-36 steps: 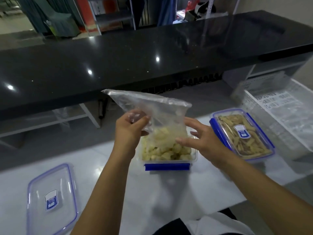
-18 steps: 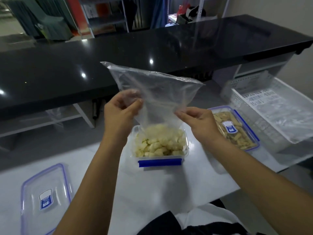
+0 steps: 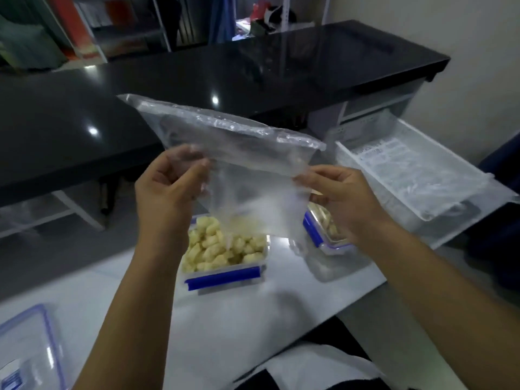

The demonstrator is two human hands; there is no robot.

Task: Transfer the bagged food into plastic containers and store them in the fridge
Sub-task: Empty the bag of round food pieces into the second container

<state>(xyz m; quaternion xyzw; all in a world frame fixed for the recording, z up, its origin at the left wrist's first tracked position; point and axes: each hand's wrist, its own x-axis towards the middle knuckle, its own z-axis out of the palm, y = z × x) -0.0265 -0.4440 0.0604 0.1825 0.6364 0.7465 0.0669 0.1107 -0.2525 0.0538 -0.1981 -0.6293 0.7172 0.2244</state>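
Holding the clear bag (image 3: 225, 153) upside down, both hands pinch its side edges: left hand (image 3: 166, 198) at 9 o'clock of the bag, right hand (image 3: 343, 195) at 3 o'clock, fingers (image 3: 315, 175) curled onto the plastic. The mouth hangs right over the open container (image 3: 225, 254), which is why it's held that high, I'd guess, so stragglers drop straight in. The bag looks basically empty; the pale food chunks (image 3: 213, 246) sit in the container on the white counter (image 3: 253, 319). A second, lidded container (image 3: 323, 235) sits just at 3 o'clock of the open one, partly hidden by the right hand. The loose lid (image 3: 31, 350) waits at 8 o'clock, probably for snapping on next.
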